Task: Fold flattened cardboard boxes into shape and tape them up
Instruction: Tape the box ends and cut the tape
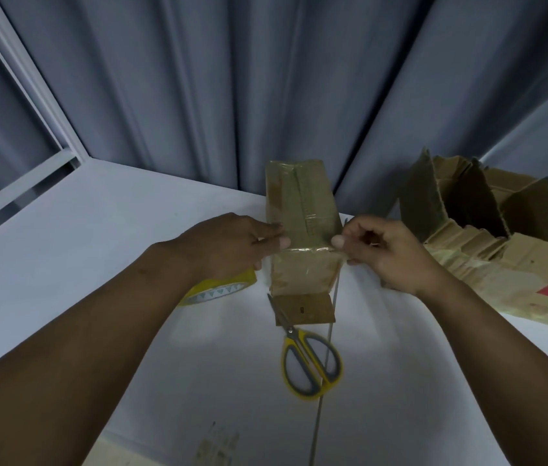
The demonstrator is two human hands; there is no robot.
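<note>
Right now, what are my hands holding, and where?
Both pinch the near top edge of the small brown cardboard box: left hand at its left corner, right hand at its right.

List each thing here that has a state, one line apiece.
box: folded up, standing, top seam taped.
strip: stretched along the box's near top edge.
left hand: grips the box's left edge, thumb on strip.
right hand: pinches the strip's right end.
roll: lying beside the box, partly under the left hand.
scissors: shut, lying flat.
pile: flaps standing open.
</note>
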